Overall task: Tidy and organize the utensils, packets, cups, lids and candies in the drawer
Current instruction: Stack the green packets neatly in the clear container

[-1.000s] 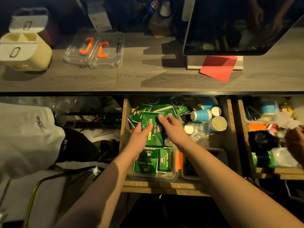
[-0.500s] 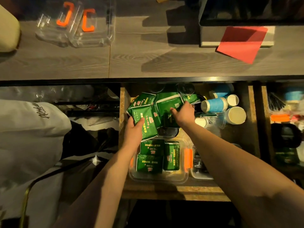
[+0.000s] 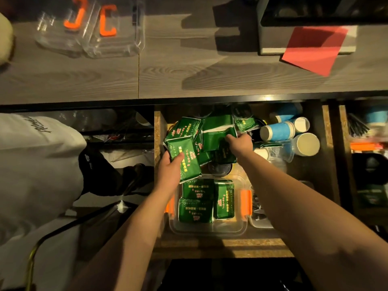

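An open wooden drawer (image 3: 226,246) holds a loose heap of green packets (image 3: 218,124) at its back left. My left hand (image 3: 170,171) grips one green packet (image 3: 185,158) at the heap's near left edge. My right hand (image 3: 240,143) reaches into the heap and pinches another green packet (image 3: 214,138). A clear plastic container with orange clips (image 3: 210,227) sits at the drawer's front with three green packets (image 3: 197,200) laid flat in it. Blue and white paper cups (image 3: 279,131) lie on their sides at the back right.
On the grey counter (image 3: 168,76) above the drawer lie two clear lids with orange clips (image 3: 92,28) and a red sheet (image 3: 312,49). A second clear container (image 3: 260,213) sits right of the first. Another open drawer (image 3: 369,164) is at far right. A person in a white shirt (image 3: 31,164) stands at left.
The view has tilted down and closer to the drawer. My right hand has gone further back into the packet heap; my left hand has taken hold of a packet at the heap's left edge.
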A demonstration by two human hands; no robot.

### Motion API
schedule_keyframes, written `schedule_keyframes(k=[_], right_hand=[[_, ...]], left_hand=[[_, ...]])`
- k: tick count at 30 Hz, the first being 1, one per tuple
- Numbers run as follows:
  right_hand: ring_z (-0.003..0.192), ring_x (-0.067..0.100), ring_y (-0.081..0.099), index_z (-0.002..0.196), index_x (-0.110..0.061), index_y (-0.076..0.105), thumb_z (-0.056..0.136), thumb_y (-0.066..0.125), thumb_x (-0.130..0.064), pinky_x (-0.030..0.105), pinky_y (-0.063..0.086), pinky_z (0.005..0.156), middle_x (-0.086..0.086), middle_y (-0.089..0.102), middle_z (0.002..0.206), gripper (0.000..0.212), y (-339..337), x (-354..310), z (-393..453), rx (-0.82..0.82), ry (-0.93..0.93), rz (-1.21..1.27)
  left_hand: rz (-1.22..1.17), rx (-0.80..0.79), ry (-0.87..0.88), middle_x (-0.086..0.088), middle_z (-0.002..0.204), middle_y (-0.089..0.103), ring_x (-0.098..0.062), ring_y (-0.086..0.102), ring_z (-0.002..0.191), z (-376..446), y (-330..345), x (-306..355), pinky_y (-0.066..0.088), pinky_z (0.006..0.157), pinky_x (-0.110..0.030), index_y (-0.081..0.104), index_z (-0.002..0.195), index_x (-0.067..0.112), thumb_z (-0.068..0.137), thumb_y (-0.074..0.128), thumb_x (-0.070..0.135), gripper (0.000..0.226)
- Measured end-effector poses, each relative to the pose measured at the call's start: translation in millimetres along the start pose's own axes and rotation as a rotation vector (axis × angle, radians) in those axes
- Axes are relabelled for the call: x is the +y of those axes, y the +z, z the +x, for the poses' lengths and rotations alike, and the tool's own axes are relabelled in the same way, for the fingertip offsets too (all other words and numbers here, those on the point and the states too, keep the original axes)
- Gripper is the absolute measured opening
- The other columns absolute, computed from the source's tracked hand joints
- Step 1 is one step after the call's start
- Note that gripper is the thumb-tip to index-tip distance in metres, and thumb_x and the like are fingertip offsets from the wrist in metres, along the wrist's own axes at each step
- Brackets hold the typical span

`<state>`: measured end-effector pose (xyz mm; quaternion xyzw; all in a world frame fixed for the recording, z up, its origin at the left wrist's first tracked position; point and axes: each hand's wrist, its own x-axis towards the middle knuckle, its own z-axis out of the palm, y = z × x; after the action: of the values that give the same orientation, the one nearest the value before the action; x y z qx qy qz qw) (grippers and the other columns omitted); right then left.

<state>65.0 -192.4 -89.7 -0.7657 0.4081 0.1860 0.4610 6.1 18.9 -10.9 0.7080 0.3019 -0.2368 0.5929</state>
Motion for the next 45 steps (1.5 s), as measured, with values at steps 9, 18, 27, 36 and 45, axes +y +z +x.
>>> schedule_keyframes(k=[9,18,27,36,45], right_hand=[[0.076,0.014,0.063,0.105,-0.006,0.063,0.088,0.060,-0.010,0.022,0.054,0.060,0.005,0.066,0.088,0.018,-31,11,-49,0.007,0.028,0.580],[0.082,0.021,0.055,0.090,-0.009,0.058,0.082,0.057,-0.011,0.035,0.043,0.077,0.009,0.057,0.085,0.008,-94,2,-104,-0.223,-0.061,0.719],[0.082,0.030,0.057,0.096,-0.001,0.066,0.072,0.079,-0.031,0.043,0.046,0.079,0.018,0.063,0.090,0.041,-124,-23,-111,-0.442,-0.200,0.462],[0.099,0.017,0.061,0.125,-0.014,0.063,0.095,0.059,-0.040,0.034,0.051,0.085,0.002,0.066,0.108,0.040,-108,-53,-159,-0.057,-0.749,-0.307],[0.111,0.016,0.051,0.122,-0.016,0.059,0.088,0.070,-0.030,0.031,0.044,0.095,-0.001,0.056,0.116,0.038,-94,-29,-158,-0.041,-0.701,-0.236]], left_hand=[[-0.064,0.008,-0.061,0.011,0.117,0.065,-0.015,0.060,0.113,-2,-1,2,0.042,0.105,-0.042,0.063,0.111,0.032,0.089,0.062,0.041,0.024],[-0.018,0.006,-0.066,0.005,0.152,0.044,-0.021,0.042,0.138,-15,10,14,0.033,0.115,-0.047,0.039,0.151,0.022,0.085,0.060,0.048,0.074],[-0.162,-0.115,-0.196,-0.012,0.142,0.057,-0.036,0.056,0.128,-27,36,25,0.046,0.106,-0.058,0.042,0.148,0.027,0.099,0.051,0.038,0.051],[-0.256,-0.136,-0.049,0.002,0.157,0.039,-0.020,0.034,0.145,-72,62,50,0.024,0.121,-0.050,0.033,0.154,0.032,0.075,0.054,0.081,0.095],[-0.320,-0.124,-0.039,0.011,0.156,0.036,-0.007,0.032,0.142,-69,65,53,0.022,0.115,-0.030,0.028,0.156,0.029,0.093,0.051,0.060,0.074]])
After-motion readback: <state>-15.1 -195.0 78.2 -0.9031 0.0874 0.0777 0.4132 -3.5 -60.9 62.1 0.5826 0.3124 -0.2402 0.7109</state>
